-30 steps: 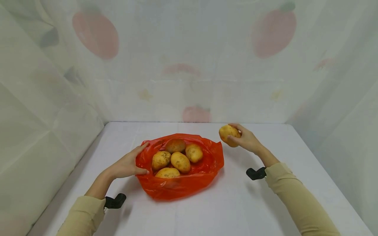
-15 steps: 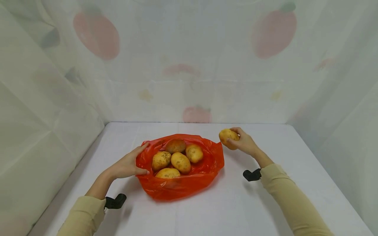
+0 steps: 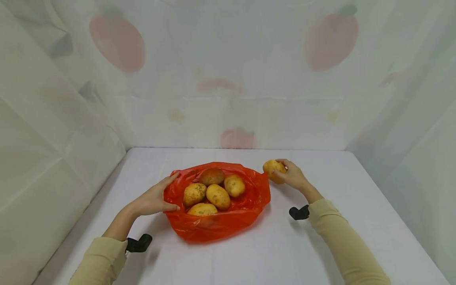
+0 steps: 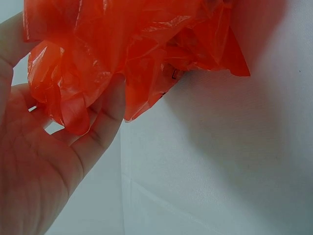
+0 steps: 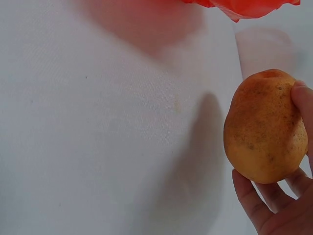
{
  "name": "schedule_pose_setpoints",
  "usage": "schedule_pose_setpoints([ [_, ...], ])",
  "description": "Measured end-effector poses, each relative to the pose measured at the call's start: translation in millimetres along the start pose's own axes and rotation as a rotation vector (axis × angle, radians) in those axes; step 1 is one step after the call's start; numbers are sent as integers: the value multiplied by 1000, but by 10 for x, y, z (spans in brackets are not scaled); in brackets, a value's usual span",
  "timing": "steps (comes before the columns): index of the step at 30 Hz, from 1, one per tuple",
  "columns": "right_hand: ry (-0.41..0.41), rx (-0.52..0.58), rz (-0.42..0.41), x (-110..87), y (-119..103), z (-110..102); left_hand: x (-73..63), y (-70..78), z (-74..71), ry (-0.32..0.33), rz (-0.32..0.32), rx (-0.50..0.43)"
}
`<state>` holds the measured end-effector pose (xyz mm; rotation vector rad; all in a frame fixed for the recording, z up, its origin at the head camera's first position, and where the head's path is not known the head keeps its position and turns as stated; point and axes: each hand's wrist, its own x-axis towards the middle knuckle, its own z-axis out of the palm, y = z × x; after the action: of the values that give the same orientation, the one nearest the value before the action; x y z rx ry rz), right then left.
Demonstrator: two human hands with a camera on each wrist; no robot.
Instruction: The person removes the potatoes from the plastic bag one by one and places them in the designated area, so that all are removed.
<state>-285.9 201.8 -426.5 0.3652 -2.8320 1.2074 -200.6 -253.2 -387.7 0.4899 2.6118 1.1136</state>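
Holding one potato [image 3: 272, 171] off the table [image 3: 285, 253], just beside the right corner of the bag [image 3: 221, 227].
Potato: blunt oval, yellow-brown, skin specked; my right hand [image 3: 295, 176] pinches it, thumb on one side, fingers on the other. My left hand [image 3: 153, 200] grips the bag's left rim, thumb and fingers well apart. Bag: thin glossy red plastic, wrinkled, edge uneven, mouth gaping, open room inside at its right end. Five potatoes [image 3: 218, 196] within, rounded, bunched left and middle, the far one browner; six counted with mine. Table's side edges well apart from the bag.
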Motion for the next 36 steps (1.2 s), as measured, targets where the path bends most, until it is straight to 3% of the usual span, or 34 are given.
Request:
schedule_pose_setpoints([
  [14,-14,-14,55,49,48,137,3,0,0,5,-13,13],
  [36,-28,-32,71,159,7,288,1,-3,0,7,-3,26],
])
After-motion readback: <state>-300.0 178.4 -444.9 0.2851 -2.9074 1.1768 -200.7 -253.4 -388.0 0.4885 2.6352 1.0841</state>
